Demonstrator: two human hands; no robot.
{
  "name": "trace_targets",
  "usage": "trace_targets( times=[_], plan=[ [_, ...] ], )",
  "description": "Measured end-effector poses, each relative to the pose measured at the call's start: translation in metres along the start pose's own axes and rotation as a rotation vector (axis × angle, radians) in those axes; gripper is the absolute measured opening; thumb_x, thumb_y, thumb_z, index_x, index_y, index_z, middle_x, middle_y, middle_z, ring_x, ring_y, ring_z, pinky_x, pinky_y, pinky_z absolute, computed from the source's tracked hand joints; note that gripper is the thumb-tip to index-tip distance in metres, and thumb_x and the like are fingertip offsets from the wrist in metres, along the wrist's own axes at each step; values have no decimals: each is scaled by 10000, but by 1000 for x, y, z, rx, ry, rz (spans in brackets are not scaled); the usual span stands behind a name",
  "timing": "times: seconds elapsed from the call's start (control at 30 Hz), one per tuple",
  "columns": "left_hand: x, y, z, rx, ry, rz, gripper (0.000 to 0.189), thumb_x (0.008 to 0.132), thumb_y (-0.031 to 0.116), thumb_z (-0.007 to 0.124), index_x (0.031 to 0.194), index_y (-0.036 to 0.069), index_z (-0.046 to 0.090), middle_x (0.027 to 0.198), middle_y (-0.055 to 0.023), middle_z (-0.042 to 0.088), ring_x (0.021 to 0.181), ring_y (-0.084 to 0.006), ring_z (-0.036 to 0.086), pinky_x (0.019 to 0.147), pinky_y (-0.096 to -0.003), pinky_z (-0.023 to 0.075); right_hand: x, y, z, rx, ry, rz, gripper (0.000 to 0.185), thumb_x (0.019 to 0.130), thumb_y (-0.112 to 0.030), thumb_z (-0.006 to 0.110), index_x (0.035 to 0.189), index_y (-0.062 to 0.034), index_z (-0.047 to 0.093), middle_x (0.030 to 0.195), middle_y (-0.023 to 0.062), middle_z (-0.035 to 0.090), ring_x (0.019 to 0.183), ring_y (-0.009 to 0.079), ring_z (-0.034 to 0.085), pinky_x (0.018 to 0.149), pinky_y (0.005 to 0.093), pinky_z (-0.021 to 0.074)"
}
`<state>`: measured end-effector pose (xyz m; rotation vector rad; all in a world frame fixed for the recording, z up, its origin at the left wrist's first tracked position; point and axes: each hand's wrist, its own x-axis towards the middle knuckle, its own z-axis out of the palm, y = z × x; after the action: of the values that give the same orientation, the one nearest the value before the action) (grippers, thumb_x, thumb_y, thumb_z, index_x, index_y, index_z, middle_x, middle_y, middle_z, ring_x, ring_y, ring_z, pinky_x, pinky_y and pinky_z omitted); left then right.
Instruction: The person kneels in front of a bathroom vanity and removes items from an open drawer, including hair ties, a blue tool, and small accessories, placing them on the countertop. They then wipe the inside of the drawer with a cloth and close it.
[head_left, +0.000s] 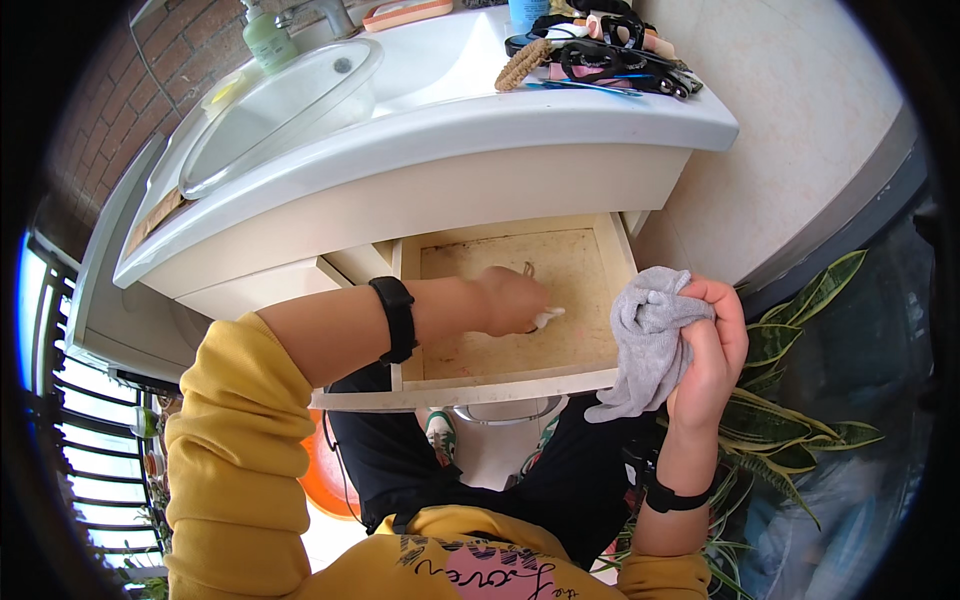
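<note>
My left hand, blurred, reaches down into a pulled-out wooden drawer. A small white item, perhaps a scrap of tissue, sticks out from its closed fingers. Beside the fingers shows a small dark edge that I cannot make out. A thin beige strand appears just behind the hand. Stains and specks mark the drawer's bottom. At the drawer's right front corner, my right hand grips a crumpled grey cloth, whose lower end hangs by the drawer front.
Above the drawer runs a white washbasin counter with a clear plastic basin and a green pump bottle. Hair ties and small items form a pile at its right end. Snake plants stand right; an orange tub sits below left.
</note>
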<state>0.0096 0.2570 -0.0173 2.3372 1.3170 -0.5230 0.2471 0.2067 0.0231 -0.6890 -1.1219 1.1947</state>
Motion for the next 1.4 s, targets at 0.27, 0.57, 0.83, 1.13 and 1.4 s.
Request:
trace_targets(
  times=[0.27, 0.57, 0.83, 1.13, 1.4],
  plan=[
    [-10, -25, -28, -414, -9, -314, 350, 908, 346, 507, 899, 10, 603, 890, -182, 657, 808, -326, 629, 743, -425, 484, 0, 0, -1, -25, -8, -13, 235, 824, 67, 403, 984, 28, 571, 1068, 95, 603, 929, 127, 546, 882, 264, 446],
    [-20, -15, -13, -183, 13, -153, 317, 915, 356, 577, 928, 47, 649, 860, -119, 679, 849, -307, 650, 751, -435, 503, -1, 1, -1, -17, 0, -21, 236, 823, 72, 405, 983, 27, 574, 1068, 99, 606, 932, 127, 549, 887, 263, 443],
    [-19, -9, -18, -183, -65, -251, 292, 940, 342, 577, 998, 59, 622, 923, -134, 663, 901, -301, 642, 779, -430, 494, -1, 0, -1, -10, -12, -4, 230, 835, 70, 410, 986, 27, 578, 1063, 92, 605, 931, 121, 545, 874, 256, 441],
    [-9, -5, -4, -65, -124, -202, 137, 895, 147, 607, 952, 26, 633, 869, -149, 659, 847, -323, 647, 690, -438, 498, -1, -1, 0, -43, -23, -31, 220, 845, 72, 415, 983, 31, 581, 1058, 86, 606, 920, 115, 543, 866, 250, 440],
    [-8, 2, 15, -66, -56, -235, 137, 826, 81, 662, 928, -9, 646, 925, -168, 685, 844, -333, 664, 699, -429, 516, -2, -1, 2, -42, -10, -34, 218, 844, 72, 417, 981, 36, 582, 1064, 90, 607, 928, 115, 546, 865, 251, 442]
  ],
)
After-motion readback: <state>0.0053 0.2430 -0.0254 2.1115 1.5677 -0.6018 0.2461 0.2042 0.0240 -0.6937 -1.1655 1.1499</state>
